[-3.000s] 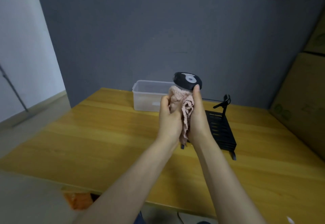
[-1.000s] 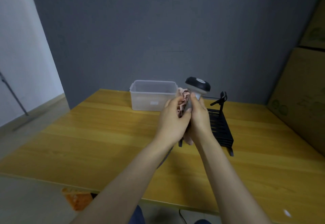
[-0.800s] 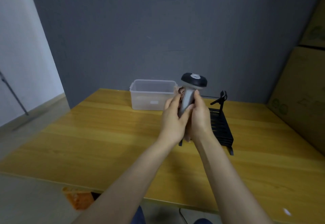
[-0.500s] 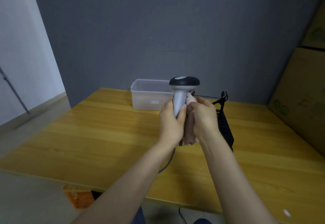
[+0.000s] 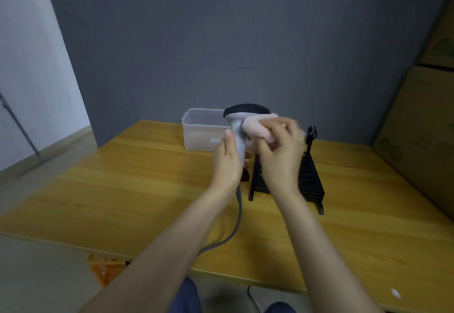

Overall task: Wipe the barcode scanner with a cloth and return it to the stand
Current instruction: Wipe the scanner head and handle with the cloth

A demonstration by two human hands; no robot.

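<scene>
Grey wall behind, pale floor to the left, brown cardboard boxes stacked along the right. Yellow wooden table across the middle of the view, with a clear plastic tub near its far edge and a black slatted stand just right of it, a thin upright clip rising at the stand's back.

Above the table, in front of the tub: barcode scanner, upright, grey handle below, dark rounded head on top. Left hand wrapped round the grey handle, thumb up along its left side. Grey cable hanging from the handle's base, curving down past the left forearm toward the table's near edge.

Right hand closed on a bunched pink cloth, pressed against the right side of the scanner just under the head; fingers slightly blurred. Hands close together, one on each side of the scanner. Scanner held clear of the stand, above and to its left.

Orange scrap on the floor below the table's near edge.
</scene>
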